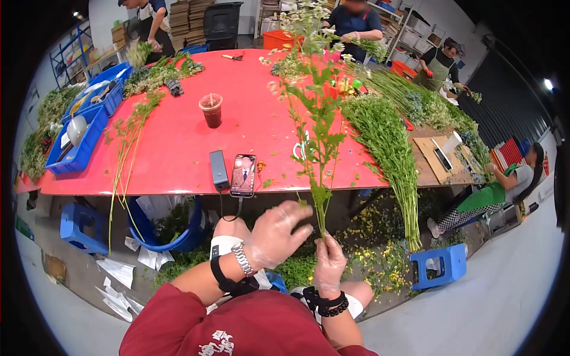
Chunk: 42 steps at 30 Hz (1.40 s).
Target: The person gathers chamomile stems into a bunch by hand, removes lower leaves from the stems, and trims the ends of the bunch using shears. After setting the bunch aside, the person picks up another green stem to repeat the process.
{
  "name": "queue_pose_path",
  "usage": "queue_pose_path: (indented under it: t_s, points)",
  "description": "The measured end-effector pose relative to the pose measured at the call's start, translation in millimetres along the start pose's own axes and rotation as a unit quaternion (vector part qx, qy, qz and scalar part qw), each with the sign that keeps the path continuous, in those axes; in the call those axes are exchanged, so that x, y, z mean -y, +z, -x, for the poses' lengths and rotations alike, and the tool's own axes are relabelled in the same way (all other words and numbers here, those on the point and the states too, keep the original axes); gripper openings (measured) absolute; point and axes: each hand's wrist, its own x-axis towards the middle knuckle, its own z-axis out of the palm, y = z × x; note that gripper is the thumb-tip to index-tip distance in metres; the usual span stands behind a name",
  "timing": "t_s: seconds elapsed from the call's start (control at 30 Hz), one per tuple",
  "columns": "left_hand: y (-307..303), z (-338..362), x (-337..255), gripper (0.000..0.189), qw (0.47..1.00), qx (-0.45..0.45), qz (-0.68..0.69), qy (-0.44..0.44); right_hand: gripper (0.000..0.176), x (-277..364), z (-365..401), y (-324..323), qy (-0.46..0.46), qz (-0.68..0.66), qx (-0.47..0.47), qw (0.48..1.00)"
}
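Note:
A tall bunch of white-flowered stems (320,118) stands upright in front of me, with green leaves along its length. My right hand (329,264), in a clear plastic glove, is closed around the lower ends of these stems. Just left of the stems is my left hand (276,234), also gloved, its thumb and fingers apart. A small leaf shows at its fingertips. Beyond the hands, a phone (243,175) and a dark power bank (219,170) joined by a cable lie at the edge of the red table (178,148).
A large pile of leafy stems (380,142) hangs over the table edge at right; loose stems (127,154) lie at left. A drink cup (211,111), blue crates (77,145), a blue tub (169,240) and blue stools (439,267) stand around. Several people work across the table.

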Motion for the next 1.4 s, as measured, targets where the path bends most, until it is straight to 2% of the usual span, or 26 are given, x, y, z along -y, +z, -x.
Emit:
queue_pose_path:
  t_s: [0.03,0.07,0.13,0.2,0.27,0.33,0.37,0.47,0.53,0.6,0.73,0.8,0.83,1.0,1.1,1.23,1.3,1.33,1.4]
  points:
    - [-8.5,-5.1,-11.6,0.037,0.992,-0.015,0.096,-0.076,0.027,3.0,1.3,2.3,0.002,-0.006,0.004,1.000]
    - [-8.1,-7.5,-8.9,0.043,0.986,-0.051,0.144,-0.068,0.027,4.8,2.0,4.3,0.003,-0.013,0.009,1.000]
    - [-10.4,-14.2,-9.5,0.044,0.977,-0.101,0.158,-0.104,0.027,-0.7,3.1,5.1,-0.002,-0.011,0.017,1.000]
    - [-5.9,-16.8,-1.3,0.041,0.969,-0.106,0.201,-0.100,0.027,-3.9,3.9,6.0,-0.009,-0.009,0.024,1.000]
    - [-3.8,-18.7,3.7,0.037,0.958,-0.108,0.246,-0.098,0.028,-4.8,5.1,7.3,-0.055,0.011,0.028,0.998]
    - [-9.5,-23.6,0.6,0.027,0.989,-0.082,0.111,0.055,0.028,-2.6,4.6,6.6,-0.059,0.027,0.031,0.997]
    - [-7.7,-21.9,2.6,0.027,0.989,-0.082,0.112,0.055,0.027,-1.1,4.4,6.6,-0.064,0.043,0.034,0.996]
    - [4.5,-10.4,10.7,0.008,0.993,0.011,-0.037,0.113,0.027,2.4,5.4,6.8,-0.062,0.022,0.034,0.997]
    - [13.5,-0.1,7.3,0.006,0.987,0.047,-0.078,0.130,0.027,3.0,5.1,6.5,-0.072,0.026,0.032,0.997]
    - [15.7,3.1,0.9,0.006,0.989,0.090,-0.081,0.082,0.027,3.7,4.3,5.7,-0.083,0.030,0.029,0.996]
    - [-1.2,-1.3,-15.2,0.010,0.991,0.034,-0.060,0.113,0.030,10.9,2.3,3.4,-0.105,0.059,0.026,0.992]
    - [-7.4,-4.7,-21.2,0.020,0.990,-0.065,0.002,0.124,0.032,9.6,2.2,2.9,-0.110,0.064,0.026,0.991]
    - [-7.4,-6.4,-20.6,0.036,0.992,-0.088,-0.004,0.095,0.033,5.3,2.7,2.4,-0.117,0.045,0.030,0.992]
    - [-7.9,-14.6,-21.7,0.047,0.992,-0.101,-0.068,0.011,0.036,7.9,5.0,2.9,-0.116,0.039,0.038,0.992]
    - [0.9,-5.2,-11.0,0.023,0.995,-0.070,-0.049,0.056,0.031,6.9,4.6,0.4,-0.097,0.060,0.043,0.993]
    - [11.4,0.3,-11.7,0.014,0.994,-0.097,-0.012,0.052,0.036,3.6,5.0,-0.2,-0.094,0.024,0.039,0.994]
    - [16.6,3.5,-12.9,0.010,0.999,-0.029,0.017,0.017,0.036,-1.8,4.8,-2.5,-0.091,0.017,0.042,0.995]
    - [21.4,7.0,-11.6,0.010,0.999,-0.029,0.017,0.017,0.036,-4.8,5.1,-5.4,-0.101,0.031,0.052,0.993]
    - [29.4,14.2,-10.8,0.008,0.990,0.050,0.116,-0.055,0.036,-5.8,5.6,-5.5,-0.111,0.044,0.062,0.991]
